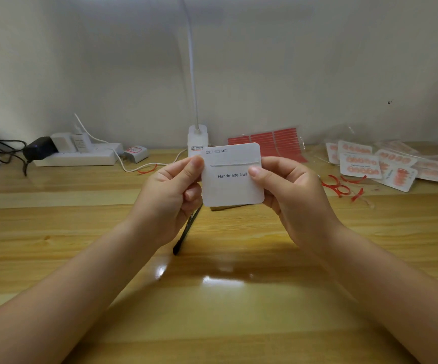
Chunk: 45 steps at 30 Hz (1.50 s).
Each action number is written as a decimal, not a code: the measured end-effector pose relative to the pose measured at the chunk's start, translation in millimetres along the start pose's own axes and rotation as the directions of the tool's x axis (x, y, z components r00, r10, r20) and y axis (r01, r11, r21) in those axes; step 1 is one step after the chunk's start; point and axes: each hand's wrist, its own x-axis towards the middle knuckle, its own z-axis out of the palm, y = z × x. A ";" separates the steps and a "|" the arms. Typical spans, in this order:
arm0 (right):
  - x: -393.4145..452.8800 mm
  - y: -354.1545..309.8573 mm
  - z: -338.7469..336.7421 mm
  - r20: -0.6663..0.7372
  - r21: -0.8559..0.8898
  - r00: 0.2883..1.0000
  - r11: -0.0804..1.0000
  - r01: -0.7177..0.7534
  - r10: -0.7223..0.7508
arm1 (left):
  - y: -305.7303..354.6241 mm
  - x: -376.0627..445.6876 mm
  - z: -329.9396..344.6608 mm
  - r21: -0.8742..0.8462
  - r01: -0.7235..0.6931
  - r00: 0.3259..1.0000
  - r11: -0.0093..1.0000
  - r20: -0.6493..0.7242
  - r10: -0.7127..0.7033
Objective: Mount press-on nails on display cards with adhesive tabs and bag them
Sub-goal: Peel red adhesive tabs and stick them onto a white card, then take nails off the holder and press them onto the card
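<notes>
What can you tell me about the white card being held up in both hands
The white card is a squarish piece of matte card stock with rounded corners, held upright above the wooden table, facing the camera. "Handmade Nail" is printed mid-card, with XS, S, M checkboxes at top left. A pale strip crosses it above the text. No nails are on it. The left hand pinches its left edge, the right hand its right edge.

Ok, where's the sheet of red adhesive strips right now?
In the head view, the sheet of red adhesive strips lies at the back of the table against the wall, right of the lamp base and just behind the held card.
</notes>
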 end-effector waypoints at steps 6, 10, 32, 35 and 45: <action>0.0 -2.9 -2.4 0.041 0.023 0.998 0.998 -0.053 0.052 | -0.3 -0.8 -3.8 -0.095 0.046 0.996 0.994 0.082 -0.038; 2.1 -2.8 -4.9 0.036 0.022 0.996 0.996 -0.081 0.081 | -0.5 -0.7 -5.3 -0.091 0.060 0.995 0.994 0.083 -0.053; 22.8 -35.0 -31.4 -0.150 -0.133 0.984 0.988 0.073 -0.093 | -25.4 12.7 20.8 0.915 0.018 1.000 0.403 -0.009 -0.025; 29.5 -40.6 -44.1 -0.226 -0.152 0.968 0.986 0.074 -0.107 | -31.5 27.4 45.9 0.921 0.004 0.991 0.390 0.050 -0.127; 41.2 -66.5 -79.5 -0.431 -0.045 0.892 0.991 0.128 -0.135 | -61.9 85.2 163.4 0.764 -0.090 0.968 0.639 0.219 -0.125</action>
